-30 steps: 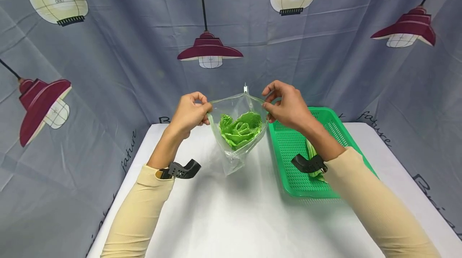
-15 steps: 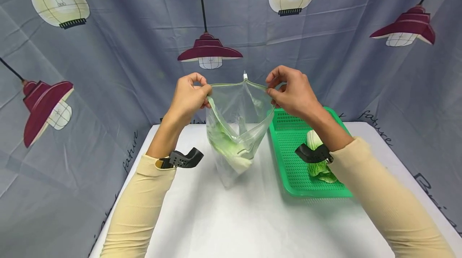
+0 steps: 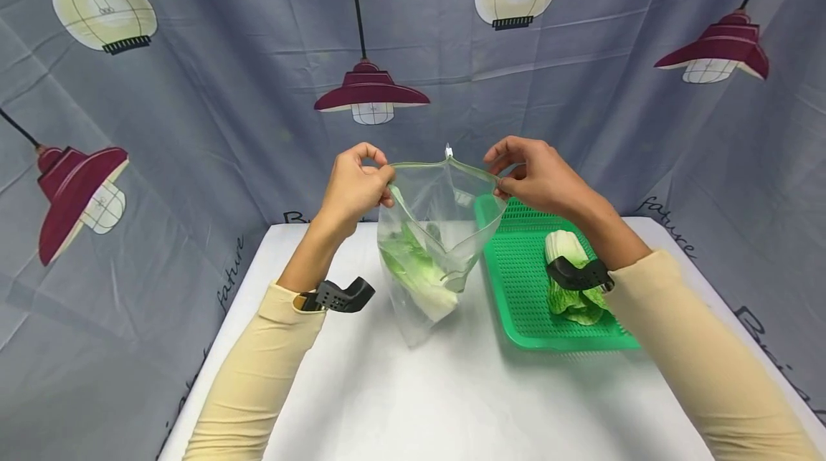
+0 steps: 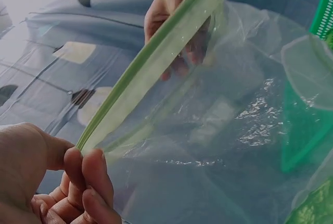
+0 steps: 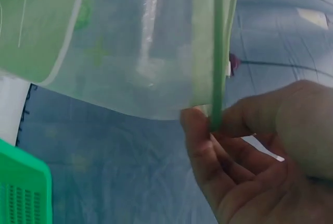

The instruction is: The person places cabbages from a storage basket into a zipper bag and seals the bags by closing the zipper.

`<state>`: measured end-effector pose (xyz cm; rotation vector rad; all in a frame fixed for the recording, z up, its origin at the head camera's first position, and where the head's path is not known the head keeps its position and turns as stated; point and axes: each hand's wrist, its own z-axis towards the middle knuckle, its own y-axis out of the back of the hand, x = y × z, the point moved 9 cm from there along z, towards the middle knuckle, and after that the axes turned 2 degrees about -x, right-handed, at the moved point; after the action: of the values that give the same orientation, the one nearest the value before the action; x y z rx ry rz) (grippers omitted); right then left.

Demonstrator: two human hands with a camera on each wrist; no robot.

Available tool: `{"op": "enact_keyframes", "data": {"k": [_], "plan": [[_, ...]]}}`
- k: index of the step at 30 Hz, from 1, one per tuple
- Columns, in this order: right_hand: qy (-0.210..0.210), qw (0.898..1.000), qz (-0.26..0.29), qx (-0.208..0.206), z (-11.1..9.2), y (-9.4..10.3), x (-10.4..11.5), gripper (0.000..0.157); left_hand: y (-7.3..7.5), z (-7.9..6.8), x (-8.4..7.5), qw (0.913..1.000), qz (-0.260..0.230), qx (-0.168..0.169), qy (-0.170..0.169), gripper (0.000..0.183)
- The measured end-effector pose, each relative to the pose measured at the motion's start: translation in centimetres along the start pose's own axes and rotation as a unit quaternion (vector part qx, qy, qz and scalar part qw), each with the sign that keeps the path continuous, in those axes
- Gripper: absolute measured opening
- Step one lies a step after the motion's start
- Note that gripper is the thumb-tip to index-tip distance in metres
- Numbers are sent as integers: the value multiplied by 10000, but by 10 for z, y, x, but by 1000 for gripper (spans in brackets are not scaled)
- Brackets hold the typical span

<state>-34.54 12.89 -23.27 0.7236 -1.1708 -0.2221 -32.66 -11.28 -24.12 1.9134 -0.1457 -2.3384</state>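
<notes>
Between both hands hangs a clear zip bag (image 3: pixel 419 224) with a green zip strip (image 4: pixel 140 67) along its mouth and a white slider (image 3: pixel 448 152) at the far middle of the rim. A leafy green cabbage (image 3: pixel 419 274) with a pale stem lies inside, its stem end low in the bag. My left hand (image 3: pixel 358 185) pinches the left corner of the mouth between thumb and fingers. At the opposite corner, my right hand (image 3: pixel 535 174) pinches the rim the same way, as the right wrist view shows. The mouth is spread apart above the white table.
To the right stands a green perforated basket (image 3: pixel 510 317) holding another cabbage (image 3: pixel 568 282), partly covered by the right wrist's black camera mount (image 3: pixel 577 274). The white table (image 3: pixel 413 404) reaches back to a grey-blue curtain (image 3: pixel 258 88) printed with lamps.
The bag was lifted and tipped upright, so the cabbage shows through its side instead of through the mouth. Both hands rose, then came down slightly and shifted right with the bag.
</notes>
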Motion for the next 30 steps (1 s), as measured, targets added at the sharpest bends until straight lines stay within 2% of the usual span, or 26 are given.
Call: {"op": "enact_keyframes", "data": {"k": [4,9,12,15,17,19,23,26,30], "plan": [[-48,9996,-112,250,-7,2,-11,34,-14,0,6,9999,77,100,34,14],[-258,9990,-312,194,-15,11,-30,24,-29,2,16,9996,104,228,122,13],[-341,9966,-733,180,-19,16,-49,25,-36,4,20,9994,99,287,153,13],[-525,9886,-1396,188,-24,19,-75,27,-41,5,21,9994,74,298,125,13],[-821,9786,-1875,231,-29,18,-98,28,-44,6,21,9995,56,293,84,13],[-1230,9636,-2355,293,-36,17,-122,33,-49,7,21,9995,42,313,47,13],[-2050,9254,-3147,504,-51,13,-167,49,-59,9,21,9991,94,423,3,12],[-2514,9018,-3447,696,-60,7,-192,71,-67,10,21,9986,173,493,-28,12],[-2860,8822,-3586,1067,-68,-3,-213,96,-73,10,22,9982,295,513,-41,12]]}}
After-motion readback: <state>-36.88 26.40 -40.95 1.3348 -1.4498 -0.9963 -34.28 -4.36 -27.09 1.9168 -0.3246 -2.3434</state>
